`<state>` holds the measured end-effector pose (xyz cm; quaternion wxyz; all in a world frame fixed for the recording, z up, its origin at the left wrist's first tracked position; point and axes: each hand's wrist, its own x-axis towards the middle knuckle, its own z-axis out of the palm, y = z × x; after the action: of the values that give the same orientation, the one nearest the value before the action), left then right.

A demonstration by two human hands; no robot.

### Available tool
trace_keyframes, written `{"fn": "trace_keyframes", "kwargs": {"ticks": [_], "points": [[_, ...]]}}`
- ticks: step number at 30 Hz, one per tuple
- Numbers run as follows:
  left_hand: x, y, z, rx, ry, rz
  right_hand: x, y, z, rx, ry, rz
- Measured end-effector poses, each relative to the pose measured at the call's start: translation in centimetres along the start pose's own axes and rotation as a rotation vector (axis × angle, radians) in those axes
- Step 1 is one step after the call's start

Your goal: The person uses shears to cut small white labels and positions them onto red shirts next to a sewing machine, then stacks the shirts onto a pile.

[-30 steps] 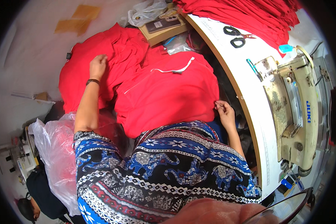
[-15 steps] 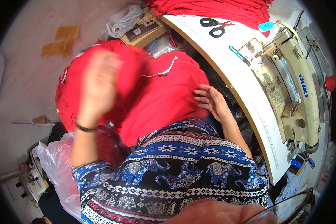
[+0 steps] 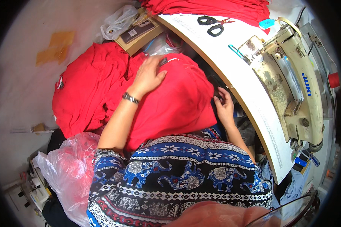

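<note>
A large red garment lies spread over my lap, with a short pale strip near its far edge. My left hand rests on its upper part, palm down, thumb apart from the fingers. A small dark grey piece shows at those fingertips; I cannot make out what it is. Just off the garment's right side is my right hand, its fingers loosely curled and apart, next to the table's edge. The space between them looks dark, and nothing held can be made out.
A heap of red fabric bulges at left, above a clear plastic bag. The white table curves along the right, carrying a sewing machine, black-handled scissors and more red cloth. A phone lies on a cardboard box.
My left hand has swung right from the heap onto the lap garment, which now spreads more evenly. My right hand has shifted slightly right, off the cloth, its fingers more curled.
</note>
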<state>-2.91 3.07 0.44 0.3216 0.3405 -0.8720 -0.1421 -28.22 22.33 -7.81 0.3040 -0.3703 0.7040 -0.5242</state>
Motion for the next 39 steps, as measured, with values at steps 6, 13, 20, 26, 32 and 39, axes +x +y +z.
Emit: {"fn": "trace_keyframes", "kwargs": {"ticks": [6, 13, 20, 26, 32, 39], "points": [[2.2, 0.5, 0.2, -0.024, -0.226, -0.182, 2.0, -8.9, 2.9, -0.214, -0.104, -0.605], [0.2, 5.9, -4.4, -0.109, -0.352, 0.043, 3.9, -16.1, 4.7, -0.307, -0.585, -0.670], [0.2, 7.8, -15.8, 0.620, 0.050, 0.051, 6.4, -20.0, 2.5, 0.229, -0.135, -0.780], [-3.9, 11.3, -12.1, 0.386, -0.492, -0.031, 4.6, -11.9, 2.3, -0.340, -0.399, -0.440], [-6.3, 8.6, -6.1, 0.133, -0.768, -0.081, 0.2, -4.4, 0.8, -0.351, -0.277, -0.511], [-5.2, 7.4, -3.4, -0.024, -0.547, -0.096, 0.5, -5.8, 3.3, -0.432, -0.294, -0.775]]}}
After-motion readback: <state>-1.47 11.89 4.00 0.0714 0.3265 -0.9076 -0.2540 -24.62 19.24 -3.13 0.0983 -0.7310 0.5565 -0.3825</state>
